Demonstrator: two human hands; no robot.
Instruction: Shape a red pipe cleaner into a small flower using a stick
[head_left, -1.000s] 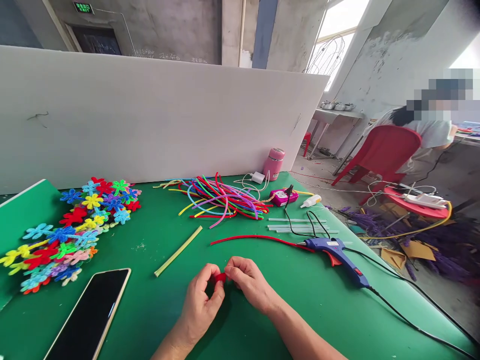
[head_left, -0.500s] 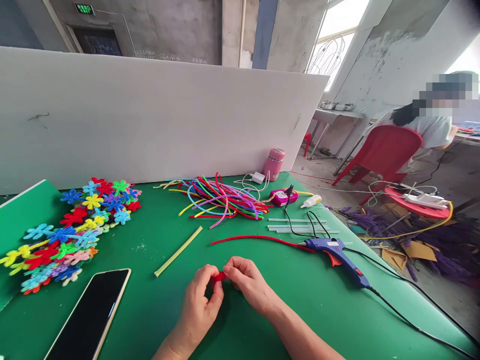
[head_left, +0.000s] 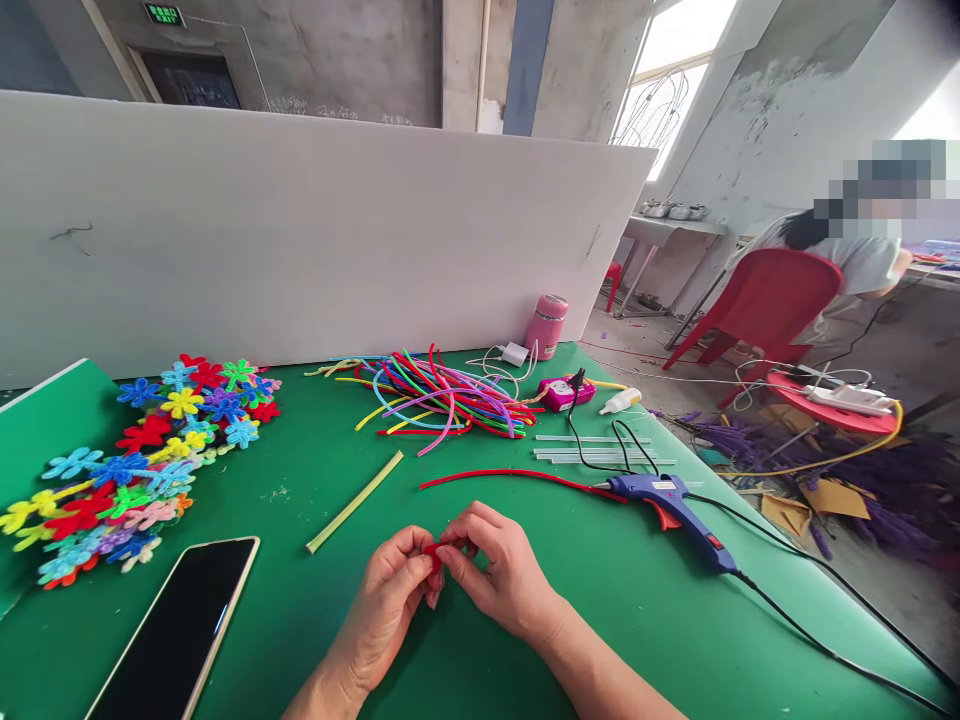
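Observation:
Between my fingertips is a small bent piece of red pipe cleaner (head_left: 433, 553), mostly covered by the fingers. My left hand (head_left: 394, 590) is closed in a pinch on it from the left. From the right, my right hand (head_left: 495, 565) pinches the same piece with thumb and forefinger. Just beyond the hands, a long red pipe cleaner (head_left: 495, 472) lies across the green table, its right end by the nozzle of a blue glue gun (head_left: 667, 500). A pale yellow bundled strip (head_left: 355, 502) rests left of the hands.
Colourful pipe-cleaner flowers (head_left: 150, 460) are heaped at the left, near a phone (head_left: 176, 630). Behind lie a pile of loose pipe cleaners (head_left: 450, 395), clear glue sticks (head_left: 592, 450), a white glue bottle (head_left: 621, 400) and a pink flask (head_left: 547, 327). A person (head_left: 840, 240) sits at the right.
My left hand has turned, its thumb now pressing over the red piece. My right fingers have shifted slightly left and curled closer. The things on the table have stayed put.

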